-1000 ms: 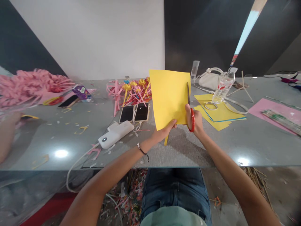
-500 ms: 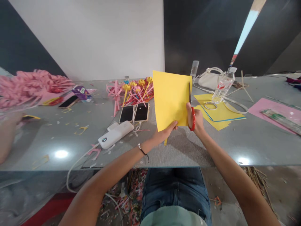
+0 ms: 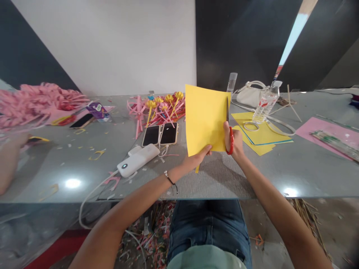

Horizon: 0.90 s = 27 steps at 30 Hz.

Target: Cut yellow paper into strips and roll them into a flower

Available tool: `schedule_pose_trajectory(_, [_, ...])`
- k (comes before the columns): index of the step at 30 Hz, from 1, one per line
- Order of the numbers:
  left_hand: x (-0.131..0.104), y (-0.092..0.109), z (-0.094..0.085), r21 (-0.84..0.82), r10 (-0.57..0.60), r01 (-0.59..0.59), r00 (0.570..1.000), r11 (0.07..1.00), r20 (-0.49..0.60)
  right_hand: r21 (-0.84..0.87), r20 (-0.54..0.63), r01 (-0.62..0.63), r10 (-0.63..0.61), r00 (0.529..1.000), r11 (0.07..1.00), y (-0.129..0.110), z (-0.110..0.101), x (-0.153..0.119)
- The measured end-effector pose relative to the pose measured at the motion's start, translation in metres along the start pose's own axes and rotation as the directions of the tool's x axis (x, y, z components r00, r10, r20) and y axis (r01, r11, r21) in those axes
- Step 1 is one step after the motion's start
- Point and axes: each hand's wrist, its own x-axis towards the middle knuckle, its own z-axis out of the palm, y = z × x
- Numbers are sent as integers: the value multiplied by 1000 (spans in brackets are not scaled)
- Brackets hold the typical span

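Note:
A large yellow sheet of paper point(image 3: 206, 119) is held upright above the table. My left hand point(image 3: 198, 156) grips its lower edge, thumb in front. My right hand point(image 3: 234, 144) is closed on the red-handled scissors point(image 3: 231, 140), whose dark blades point up along the sheet's right edge. The blades lie close to a narrow margin of the paper. Below my left hand a small yellow strip point(image 3: 197, 169) shows near the grey mat.
Two phones point(image 3: 169, 133) and a white power bank point(image 3: 138, 160) lie left of the sheet, paper flowers point(image 3: 169, 98) behind. Right are yellow sheets point(image 3: 266, 134), a bottle point(image 3: 265, 106) and a white bag point(image 3: 248, 95). Another person's arm point(image 3: 9, 160) rests far left.
The yellow sheet has shifted slightly to the right, and the scissors with my right hand have moved a little the same way. My left hand keeps its hold.

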Motion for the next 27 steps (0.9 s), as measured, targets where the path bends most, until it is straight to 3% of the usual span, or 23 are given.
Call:
schedule_pose_trajectory(7, [0, 2, 3, 13, -9, 9, 999, 1000, 47, 19, -3, -8, 8, 1000, 1000, 4, -3, 5])
schedule_pose_trajectory(27, [0, 5, 6, -30, -62, 63, 998, 998, 34, 1, -13, -37, 37, 999, 999, 6, 0, 10])
